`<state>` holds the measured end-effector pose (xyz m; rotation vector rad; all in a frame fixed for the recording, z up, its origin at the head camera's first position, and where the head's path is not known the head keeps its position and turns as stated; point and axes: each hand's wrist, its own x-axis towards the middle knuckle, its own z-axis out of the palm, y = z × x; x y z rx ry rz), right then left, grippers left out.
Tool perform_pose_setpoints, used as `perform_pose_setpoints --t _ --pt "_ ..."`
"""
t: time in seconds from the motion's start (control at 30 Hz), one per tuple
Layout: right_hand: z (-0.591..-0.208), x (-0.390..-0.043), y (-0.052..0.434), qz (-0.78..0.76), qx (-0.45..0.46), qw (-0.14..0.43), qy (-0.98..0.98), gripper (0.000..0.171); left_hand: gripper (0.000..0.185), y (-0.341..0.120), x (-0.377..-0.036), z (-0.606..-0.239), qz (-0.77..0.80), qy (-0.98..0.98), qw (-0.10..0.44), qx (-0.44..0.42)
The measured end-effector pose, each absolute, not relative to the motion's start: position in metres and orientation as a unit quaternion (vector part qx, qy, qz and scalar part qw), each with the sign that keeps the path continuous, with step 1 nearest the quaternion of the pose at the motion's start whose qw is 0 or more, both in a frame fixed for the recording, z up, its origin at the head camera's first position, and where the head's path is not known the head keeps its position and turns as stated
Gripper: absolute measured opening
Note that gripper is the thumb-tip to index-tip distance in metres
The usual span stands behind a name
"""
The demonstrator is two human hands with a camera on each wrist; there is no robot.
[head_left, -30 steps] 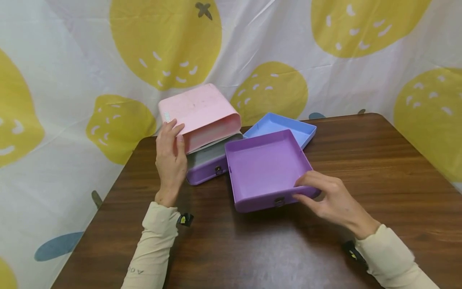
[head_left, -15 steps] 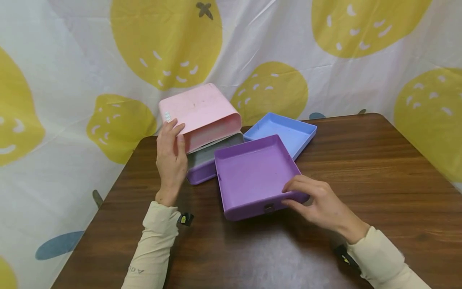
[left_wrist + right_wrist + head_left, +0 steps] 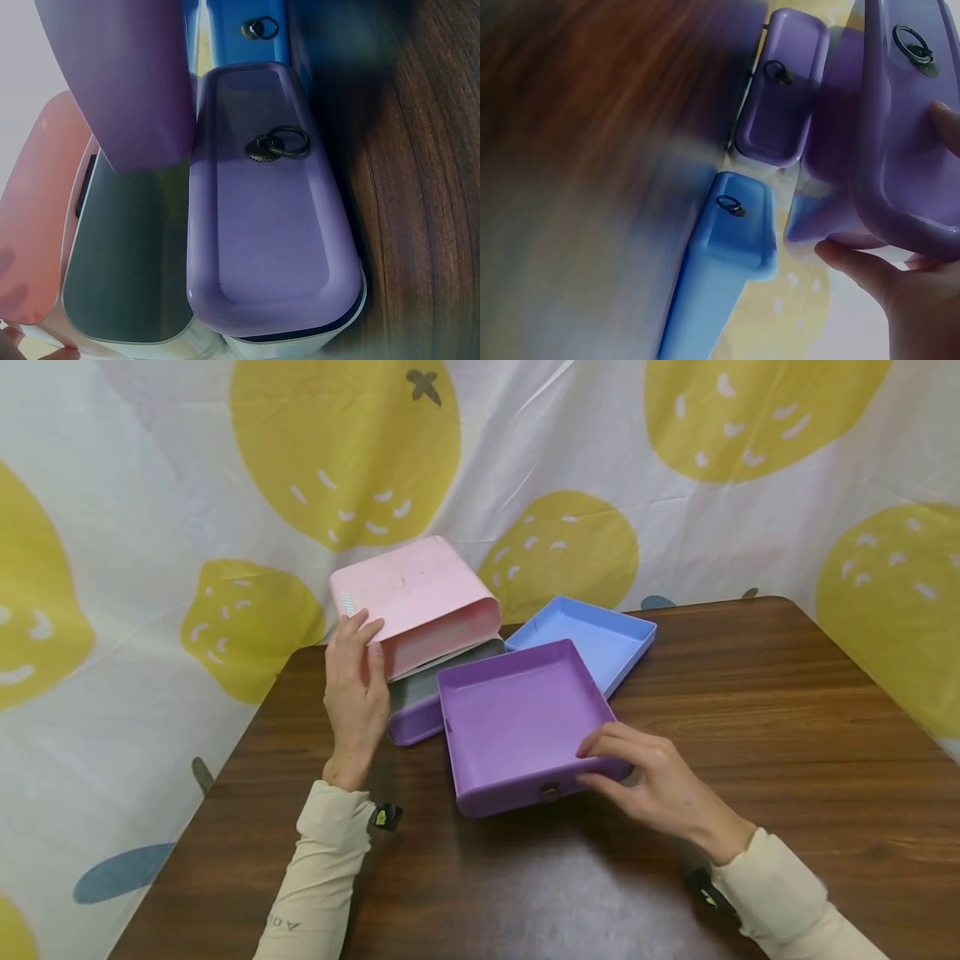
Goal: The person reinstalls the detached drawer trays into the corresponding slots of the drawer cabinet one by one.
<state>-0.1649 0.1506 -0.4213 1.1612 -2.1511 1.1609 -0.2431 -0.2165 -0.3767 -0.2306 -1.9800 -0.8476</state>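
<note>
My right hand [image 3: 656, 781] pinches the front edge of a purple drawer [image 3: 525, 718], thumb on the front face and fingers over the rim. This drawer has a ring pull and hangs tilted above the table, its shallow inside facing up. At the left, my left hand [image 3: 355, 697] rests against the near left side of a pink drawer casing [image 3: 412, 581], whose front is hollow. Beneath the pink casing lies a grey compartment [image 3: 135, 255]. A second purple drawer [image 3: 274, 217] with a ring pull sits in the lowest level, partly hidden in the head view.
A blue drawer [image 3: 600, 635] with its own ring pull lies behind the held drawer, partly covered by it. Everything stands on a dark wooden table [image 3: 750, 693]. A white cloth [image 3: 540, 435] with yellow fruit prints hangs behind the table.
My right hand has carried the purple drawer left and slightly nearer, so it covers more of the lower purple drawer and less of the blue one. The left hand has stayed in place.
</note>
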Motion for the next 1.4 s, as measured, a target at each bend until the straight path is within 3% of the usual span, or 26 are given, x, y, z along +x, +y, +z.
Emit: perform_pose_setpoints --t 1.4 --pt "-0.423 -0.168 0.125 0.437 0.458 0.202 -0.747 0.033 0.030 -0.216 -0.242 -0.376 -0.346 -0.806 0.471 -0.096"
